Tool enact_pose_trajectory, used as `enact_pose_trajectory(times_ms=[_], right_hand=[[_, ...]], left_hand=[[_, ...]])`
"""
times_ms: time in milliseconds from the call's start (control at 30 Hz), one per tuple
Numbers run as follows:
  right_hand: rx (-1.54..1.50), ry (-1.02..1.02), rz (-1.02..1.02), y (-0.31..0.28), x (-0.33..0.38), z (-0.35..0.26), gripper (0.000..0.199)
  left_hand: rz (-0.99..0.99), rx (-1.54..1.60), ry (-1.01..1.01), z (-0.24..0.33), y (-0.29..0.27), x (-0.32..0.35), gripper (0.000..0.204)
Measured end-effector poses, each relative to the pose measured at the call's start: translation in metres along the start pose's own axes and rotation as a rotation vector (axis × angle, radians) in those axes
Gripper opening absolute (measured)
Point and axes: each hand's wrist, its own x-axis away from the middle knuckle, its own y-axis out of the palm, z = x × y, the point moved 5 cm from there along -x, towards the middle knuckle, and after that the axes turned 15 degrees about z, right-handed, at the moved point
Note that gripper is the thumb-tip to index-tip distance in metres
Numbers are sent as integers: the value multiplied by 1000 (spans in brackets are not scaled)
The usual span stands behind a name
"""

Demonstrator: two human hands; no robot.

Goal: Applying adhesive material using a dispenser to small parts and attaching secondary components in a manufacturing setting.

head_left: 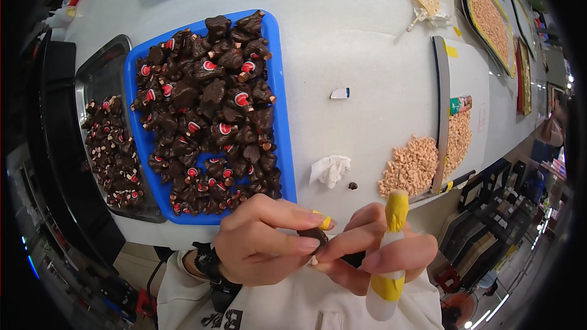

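My left hand [260, 241] pinches a small dark brown moulded figure [315, 234] between thumb and fingers, in front of my body. Yellow tape [324, 220] is wrapped around one of its fingertips. My right hand [359, 239] has its fingertips at the lower end of the figure, by a tiny pale pink piece [314, 261]. Gripped in that same hand is a slim white bottle [383, 310] banded with yellow tape, tilted slightly, its taped tip up. The figure's underside is hidden by my fingers.
A blue tray [287, 146] full of brown figures with red-and-white spots lies left of centre, beside a metal tray [116, 55] of similar figures. Pale pink pieces [411, 162] are heaped against a grey-edged board [441, 79] at right. Crumpled tissue [332, 170] lies between.
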Motion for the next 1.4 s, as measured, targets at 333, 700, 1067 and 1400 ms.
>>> enact_pose_trajectory(times_ms=[333, 700, 1067, 1400], right_hand=[[61, 136, 110, -5, 5, -1, 24], [141, -166, 249, -13, 1, -7, 43], [152, -124, 274, -11, 1, -6, 55], [185, -167, 19, -13, -2, 1, 59]], left_hand=[[-168, -91, 49, 4, 7, -4, 21], [-67, -43, 18, 3, 10, -3, 27], [-125, -62, -9, 3, 7, -5, 30], [-148, -80, -40, 3, 5, -4, 30]])
